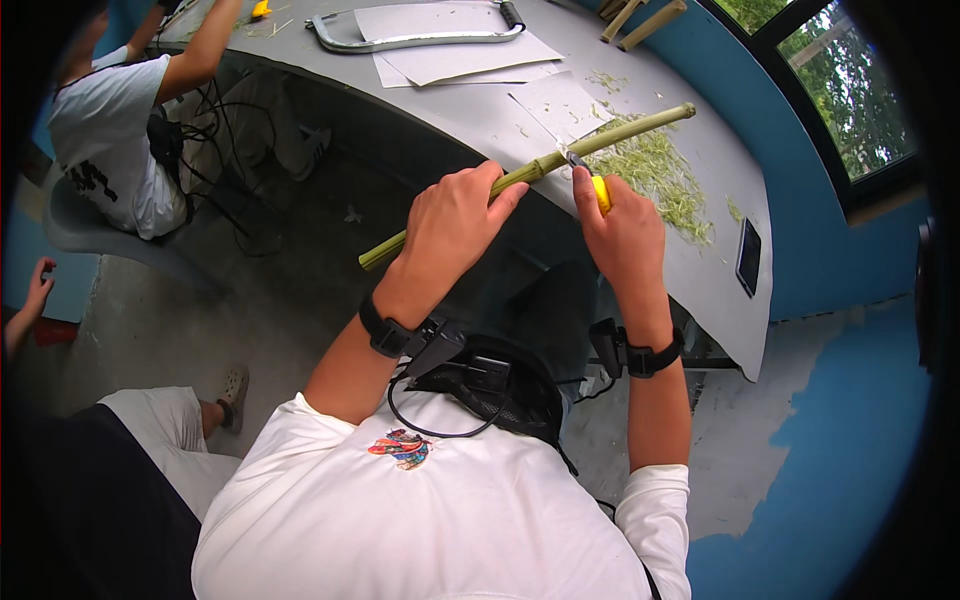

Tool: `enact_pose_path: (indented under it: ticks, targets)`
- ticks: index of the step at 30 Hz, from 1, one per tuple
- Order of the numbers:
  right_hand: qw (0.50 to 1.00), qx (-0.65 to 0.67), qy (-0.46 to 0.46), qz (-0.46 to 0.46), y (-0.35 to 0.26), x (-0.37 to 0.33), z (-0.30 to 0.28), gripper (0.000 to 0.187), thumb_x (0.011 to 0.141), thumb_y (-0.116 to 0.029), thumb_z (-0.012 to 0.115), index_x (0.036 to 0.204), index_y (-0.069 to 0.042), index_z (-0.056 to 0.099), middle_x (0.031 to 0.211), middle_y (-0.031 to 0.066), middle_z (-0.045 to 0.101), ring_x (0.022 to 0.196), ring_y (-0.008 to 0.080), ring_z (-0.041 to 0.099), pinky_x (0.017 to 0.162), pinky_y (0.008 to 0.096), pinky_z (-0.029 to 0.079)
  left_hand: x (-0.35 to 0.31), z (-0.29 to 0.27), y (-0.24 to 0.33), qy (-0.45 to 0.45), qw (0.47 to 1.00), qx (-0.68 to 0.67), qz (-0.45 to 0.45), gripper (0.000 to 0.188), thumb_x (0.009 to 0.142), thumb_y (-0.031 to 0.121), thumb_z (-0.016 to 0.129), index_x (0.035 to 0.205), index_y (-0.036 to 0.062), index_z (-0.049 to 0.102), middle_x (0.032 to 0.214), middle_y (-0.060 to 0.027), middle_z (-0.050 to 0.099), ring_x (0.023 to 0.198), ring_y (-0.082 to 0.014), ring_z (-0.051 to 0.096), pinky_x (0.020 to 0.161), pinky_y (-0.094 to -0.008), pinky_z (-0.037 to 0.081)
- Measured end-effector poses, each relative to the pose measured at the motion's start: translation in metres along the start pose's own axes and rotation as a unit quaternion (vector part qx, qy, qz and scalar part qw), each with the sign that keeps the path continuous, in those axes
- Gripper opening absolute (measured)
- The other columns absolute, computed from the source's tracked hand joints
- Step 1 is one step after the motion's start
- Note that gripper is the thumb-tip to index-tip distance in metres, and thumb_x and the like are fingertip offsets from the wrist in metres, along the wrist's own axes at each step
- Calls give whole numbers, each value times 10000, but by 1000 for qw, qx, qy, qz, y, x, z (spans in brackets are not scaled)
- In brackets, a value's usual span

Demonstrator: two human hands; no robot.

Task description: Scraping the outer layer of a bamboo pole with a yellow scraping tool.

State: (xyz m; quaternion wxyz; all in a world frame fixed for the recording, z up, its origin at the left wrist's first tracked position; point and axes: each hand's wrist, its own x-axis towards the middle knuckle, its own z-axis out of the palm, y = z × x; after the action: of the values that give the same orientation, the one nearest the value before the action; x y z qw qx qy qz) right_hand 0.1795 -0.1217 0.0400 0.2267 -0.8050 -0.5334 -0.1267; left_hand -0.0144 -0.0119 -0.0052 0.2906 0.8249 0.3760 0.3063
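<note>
A long green bamboo stick (pixel 636 127) slants across in front of me, its far right part over the table and its near left end beyond the table's edge. My left hand (pixel 462 215) is wrapped round the stick near its middle. In my right hand (pixel 622 228) is a utility knife (pixel 600 194) with a yellow handle, gripped with the thumb along it. The knife's blade touches the stick just right of a node. Pale green shavings (pixel 655 175) lie heaped on the table under and beyond the stick.
On the grey table (pixel 450 118) lie white paper sheets (pixel 455 45), a hacksaw (pixel 420 40) and a phone (pixel 748 257) near the right edge. Bamboo pieces (pixel 652 25) rest at the back by a window (pixel 850 90). Another person (pixel 120 130) sits at the far left.
</note>
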Motion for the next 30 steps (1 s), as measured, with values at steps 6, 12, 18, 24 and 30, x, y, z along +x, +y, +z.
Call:
enact_pose_path:
  ticks: [6,12,18,24,30]
  targets:
    - [1000,7,-20,-7,-7,-1,-5,625,1101,-595,674,798,-49,661,681,221,686,668,470,712,618,557,540,-2,-1,0,5,1000,-1,9,376,1097,425,735,1058,52,741,893,-200,760,862,-454,744,755,-533,567]
    - [998,-11,-45,-42,-12,-8,-6,641,1057,-613,725,760,-49,660,653,213,671,651,454,710,588,538,532,-4,5,3,14,1000,3,6,317,1104,377,735,1102,61,744,942,-199,755,886,-457,741,761,-548,567]
    - [998,-15,-48,-45,-10,-6,-5,646,1051,-621,728,766,-43,681,651,220,671,648,453,708,589,538,537,-8,10,4,39,999,13,10,308,1120,366,712,1119,61,747,928,-200,739,874,-466,738,747,-567,568]
    - [998,-19,-51,-28,-12,-5,-3,662,1053,-635,718,773,-36,694,668,230,684,662,462,714,597,541,542,-11,8,6,47,999,4,18,304,1144,344,665,1112,53,749,916,-210,728,856,-474,729,742,-578,571]
    - [998,-17,-57,-17,-13,-3,-5,668,1062,-641,704,781,-36,695,681,242,691,679,473,717,612,549,544,-10,6,3,48,998,8,28,309,1140,344,675,1095,48,751,910,-210,724,854,-475,725,742,-576,572]
